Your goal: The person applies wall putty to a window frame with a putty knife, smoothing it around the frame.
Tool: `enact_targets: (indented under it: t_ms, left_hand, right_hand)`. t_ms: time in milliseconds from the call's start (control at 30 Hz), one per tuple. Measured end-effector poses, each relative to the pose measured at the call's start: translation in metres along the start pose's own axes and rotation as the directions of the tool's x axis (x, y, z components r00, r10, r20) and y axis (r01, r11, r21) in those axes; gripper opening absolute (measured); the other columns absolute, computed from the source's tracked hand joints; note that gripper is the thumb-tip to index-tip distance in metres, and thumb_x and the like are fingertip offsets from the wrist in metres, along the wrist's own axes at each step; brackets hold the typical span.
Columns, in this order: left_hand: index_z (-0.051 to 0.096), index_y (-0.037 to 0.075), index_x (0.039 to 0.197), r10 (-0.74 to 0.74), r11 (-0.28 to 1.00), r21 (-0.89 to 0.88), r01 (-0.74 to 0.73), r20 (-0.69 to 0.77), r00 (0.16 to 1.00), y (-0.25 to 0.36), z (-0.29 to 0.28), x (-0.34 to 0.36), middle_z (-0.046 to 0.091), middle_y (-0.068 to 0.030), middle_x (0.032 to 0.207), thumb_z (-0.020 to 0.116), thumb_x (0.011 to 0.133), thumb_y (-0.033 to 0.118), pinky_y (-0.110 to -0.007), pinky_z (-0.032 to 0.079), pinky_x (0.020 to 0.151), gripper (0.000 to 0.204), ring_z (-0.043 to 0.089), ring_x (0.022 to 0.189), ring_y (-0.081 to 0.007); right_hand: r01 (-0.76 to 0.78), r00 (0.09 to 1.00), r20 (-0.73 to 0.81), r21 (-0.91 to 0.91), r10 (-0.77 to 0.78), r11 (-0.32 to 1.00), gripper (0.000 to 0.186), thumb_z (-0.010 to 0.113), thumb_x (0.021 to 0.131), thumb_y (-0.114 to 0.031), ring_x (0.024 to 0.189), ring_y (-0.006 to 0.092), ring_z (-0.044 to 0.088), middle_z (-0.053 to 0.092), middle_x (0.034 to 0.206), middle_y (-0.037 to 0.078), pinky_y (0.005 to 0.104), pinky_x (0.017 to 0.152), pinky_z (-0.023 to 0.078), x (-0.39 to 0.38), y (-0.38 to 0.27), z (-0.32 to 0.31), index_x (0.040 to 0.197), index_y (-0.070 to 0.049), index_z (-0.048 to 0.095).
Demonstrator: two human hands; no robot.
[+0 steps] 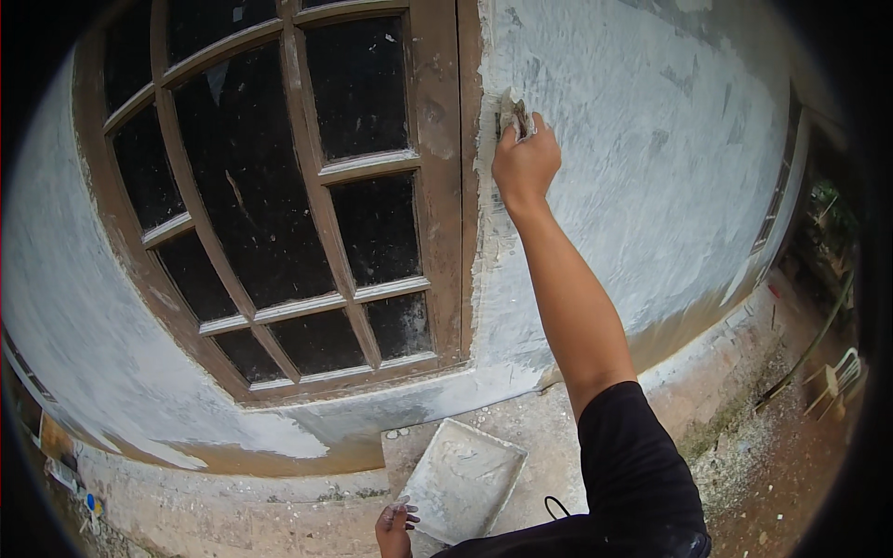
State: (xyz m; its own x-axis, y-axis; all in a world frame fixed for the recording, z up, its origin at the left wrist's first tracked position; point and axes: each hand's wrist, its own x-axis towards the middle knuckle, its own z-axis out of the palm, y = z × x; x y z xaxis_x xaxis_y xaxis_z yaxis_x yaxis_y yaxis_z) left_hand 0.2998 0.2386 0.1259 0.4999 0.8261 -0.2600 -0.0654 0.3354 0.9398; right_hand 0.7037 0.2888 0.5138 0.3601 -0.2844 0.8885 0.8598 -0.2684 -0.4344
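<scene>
My right hand [527, 166] is closed around a putty knife [513, 113] smeared with pale filler. Its blade lies against the whitish wall [642, 158], just right of the brown wooden window frame [445, 205]. Much of the tool's handle is hidden by the fingers. Low in the view, my left hand [395, 530] has loosely bent, spread fingers marked with white residue. It is beside the left edge of a shallow rectangular tray [513, 484] coated with whitish paste. Whether the fingers touch the tray is hard to make out.
Dark panes [242, 177] fill the window, crossed by brown bars. A concrete slab [549, 418] lies below the window by the wall's foot. To the far right are a pale chair [837, 377] and rubble-strewn ground [763, 465]. A blue item [93, 503] lies at lower left.
</scene>
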Motion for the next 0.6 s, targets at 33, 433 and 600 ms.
enact_targets:
  t_ms: [33, 433, 600]
  left_hand:
    - [0.056, 0.003, 0.082, 0.0, 1.0, 0.009, 0.0, -0.004, 1.0, 0.001, -0.001, -0.001, 0.062, -0.0067, 0.079, 0.049, 0.087, 0.018, -0.023, 0.04, 0.056, 0.017, 0.057, 0.063, -0.0132]
    - [0.058, 0.005, 0.096, 0.082, 0.995, 0.054, -0.089, 0.117, 0.99, -0.016, -0.022, 0.001, 0.062, -0.0056, 0.087, 0.048, 0.089, 0.03, -0.026, 0.041, 0.06, 0.028, 0.056, 0.069, -0.0132]
    - [0.058, 0.005, 0.096, 0.105, 0.992, 0.054, -0.112, 0.122, 0.987, -0.015, -0.023, 0.0, 0.062, -0.0065, 0.087, 0.048, 0.089, 0.03, -0.026, 0.042, 0.06, 0.029, 0.056, 0.069, -0.0133]
  right_hand:
    - [0.004, 1.0, -0.002, -0.001, -0.004, 1.0, 0.032, 0.059, 0.072, -0.011, 0.079, 0.0377, 0.055, 0.056, 0.081, 0.022, 0.044, 0.069, 0.044, -0.001, -0.003, 0.002, 0.099, 0.004, 0.055]
    - [-0.004, 1.0, -0.007, -0.002, 0.004, 1.0, 0.034, 0.06, 0.072, -0.011, 0.081, 0.0383, 0.054, 0.056, 0.083, 0.022, 0.0438, 0.072, 0.043, -0.006, -0.012, 0.002, 0.101, 0.004, 0.054]
    - [-0.099, 0.993, 0.064, 0.062, 0.095, 0.993, 0.033, 0.06, 0.072, -0.011, 0.082, 0.0378, 0.055, 0.057, 0.087, 0.024, 0.0413, 0.073, 0.044, -0.005, -0.011, -0.012, 0.1, 0.007, 0.054]
